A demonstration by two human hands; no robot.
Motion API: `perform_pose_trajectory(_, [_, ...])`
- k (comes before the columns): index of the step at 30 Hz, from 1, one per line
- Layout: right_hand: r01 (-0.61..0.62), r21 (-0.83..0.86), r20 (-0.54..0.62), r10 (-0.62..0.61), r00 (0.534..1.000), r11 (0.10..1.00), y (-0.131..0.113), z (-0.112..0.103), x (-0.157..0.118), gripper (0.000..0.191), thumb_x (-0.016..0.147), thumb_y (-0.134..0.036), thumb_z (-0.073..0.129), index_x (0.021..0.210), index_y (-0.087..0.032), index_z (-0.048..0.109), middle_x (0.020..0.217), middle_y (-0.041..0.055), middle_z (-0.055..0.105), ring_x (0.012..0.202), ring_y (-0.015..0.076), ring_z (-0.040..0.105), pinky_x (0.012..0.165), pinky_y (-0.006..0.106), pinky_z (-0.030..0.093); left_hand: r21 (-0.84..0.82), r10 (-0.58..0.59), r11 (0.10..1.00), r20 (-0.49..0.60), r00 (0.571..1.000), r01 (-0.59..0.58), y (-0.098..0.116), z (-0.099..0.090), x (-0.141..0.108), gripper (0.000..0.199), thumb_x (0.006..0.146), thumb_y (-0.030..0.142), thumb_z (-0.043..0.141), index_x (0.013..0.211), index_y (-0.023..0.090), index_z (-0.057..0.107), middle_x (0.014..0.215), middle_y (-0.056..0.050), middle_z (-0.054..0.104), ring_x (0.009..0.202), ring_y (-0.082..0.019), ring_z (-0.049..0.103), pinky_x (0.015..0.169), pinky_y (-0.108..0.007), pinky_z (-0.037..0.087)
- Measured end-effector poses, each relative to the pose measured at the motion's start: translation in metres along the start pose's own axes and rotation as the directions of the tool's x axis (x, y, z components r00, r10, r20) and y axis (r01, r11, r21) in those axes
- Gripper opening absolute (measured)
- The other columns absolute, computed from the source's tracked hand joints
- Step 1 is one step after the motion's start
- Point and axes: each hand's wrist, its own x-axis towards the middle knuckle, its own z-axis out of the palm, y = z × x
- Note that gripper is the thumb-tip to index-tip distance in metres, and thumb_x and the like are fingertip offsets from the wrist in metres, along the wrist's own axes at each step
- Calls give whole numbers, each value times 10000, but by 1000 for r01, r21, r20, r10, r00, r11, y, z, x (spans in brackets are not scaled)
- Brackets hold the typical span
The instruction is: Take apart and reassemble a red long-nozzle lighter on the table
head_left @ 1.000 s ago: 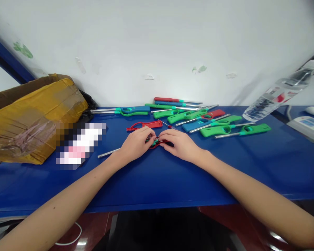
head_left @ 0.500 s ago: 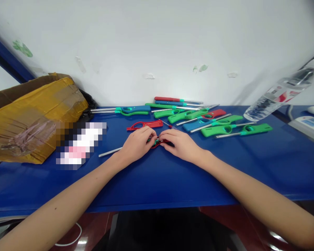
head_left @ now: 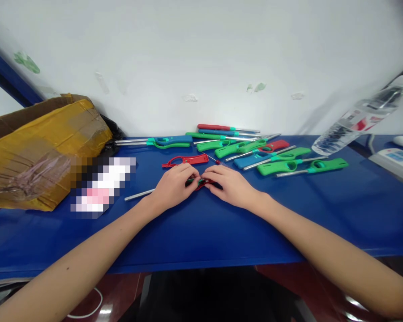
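Note:
Both hands meet over an opened red gas lighter on the blue table. Its metal tube sticks out to the left from under my left hand. That hand's fingers are closed on the lighter's front part, where a bit of green shows. From the other side, my right hand pinches the red body, thumb and fingertips nearly touching those of the left. Small inner parts between the fingertips are mostly hidden. Just beyond the hands lies a loose red half shell, with a screwdriver-like thin rod and dark red piece beside it.
Several green, blue and red lighters lie along the back, against the white wall. A taped cardboard box stands left, near a blurred-out packet. A tilted water bottle and a white device are at right.
The hands stay on the red lighter with only small finger movements. My left fingers sit a little lower over the inner parts, and the view has shifted very slightly.

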Motion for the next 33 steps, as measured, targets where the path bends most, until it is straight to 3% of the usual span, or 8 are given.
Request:
perform_pose_trajectory(17, [-28, 93, 58, 22, 998, 995, 2, -5, 3, 202, 937, -214, 546, 1092, -183, 672, 1113, 103, 674, 1004, 225, 656, 899, 373, 548, -12, 68, 998, -37, 997, -69, -1, 0, -1, 72, 901, 198, 561, 845, 177, 602, 835, -35, 665, 791, -169, 615, 754, -290, 490])
perform_pose_trajectory(28, [-13, 161, 22, 10, 1000, 987, 1, -2, 1, 167, 917, -237, 599, 1072, -192, 645, 1046, 90, 670, 982, 218, 643, 867, 365, 549, -175, 55, 984, 169, 984, -25, -11, -18, 1, 86, 892, 268, 612, 899, 185, 634, 894, -33, 687, 814, -164, 635, 735, -269, 492])
perform_pose_trajectory(33, [5, 137, 26, -9, 1000, 991, 1, -2, 1, 151, 921, -236, 594, 1048, -185, 659, 1066, 97, 653, 972, 207, 635, 854, 351, 545, -193, 68, 981, 188, 980, -31, -12, -17, 1, 81, 904, 257, 600, 892, 189, 640, 917, -35, 696, 847, -169, 644, 765, -274, 496])
